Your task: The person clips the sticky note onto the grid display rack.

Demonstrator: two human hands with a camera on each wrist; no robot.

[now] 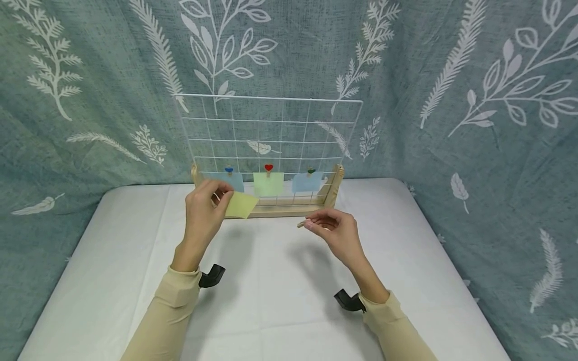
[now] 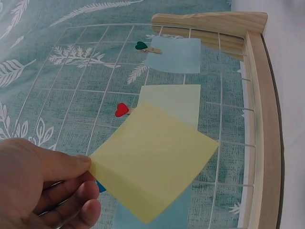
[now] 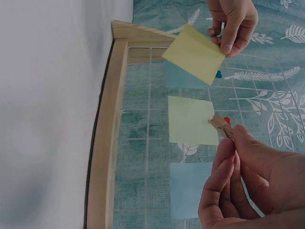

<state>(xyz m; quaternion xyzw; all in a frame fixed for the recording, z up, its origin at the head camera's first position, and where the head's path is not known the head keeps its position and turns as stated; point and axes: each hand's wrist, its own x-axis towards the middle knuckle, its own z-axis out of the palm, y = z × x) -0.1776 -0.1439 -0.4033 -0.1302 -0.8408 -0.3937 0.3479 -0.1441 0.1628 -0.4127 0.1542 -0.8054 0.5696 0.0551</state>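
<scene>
Between thumb and fingers, my left hand (image 1: 205, 205) pinches a yellow paper note (image 2: 157, 164) by one corner, in front of the wire grid's lower left. My right hand (image 1: 336, 233) pinches a small wooden clothespin (image 3: 221, 126), lower right of the note and apart from it. Behind, on the white wire grid (image 1: 282, 121), a pale green note (image 1: 268, 185) hangs from a red heart clothespin (image 1: 269, 168). Blue notes hang on both sides of it: one (image 1: 307, 182) under a green heart clothespin (image 2: 141, 46), the other (image 1: 237, 181) under a blue heart clothespin (image 1: 229, 170), partly hidden by my left hand.
The grid stands in a wooden base (image 1: 284, 210) with upright side pieces at the back of the white-covered table (image 1: 280, 291). Green curtains with white leaf patterns (image 1: 451, 150) surround the table. A black mount (image 1: 212, 276) sticks out at each wrist.
</scene>
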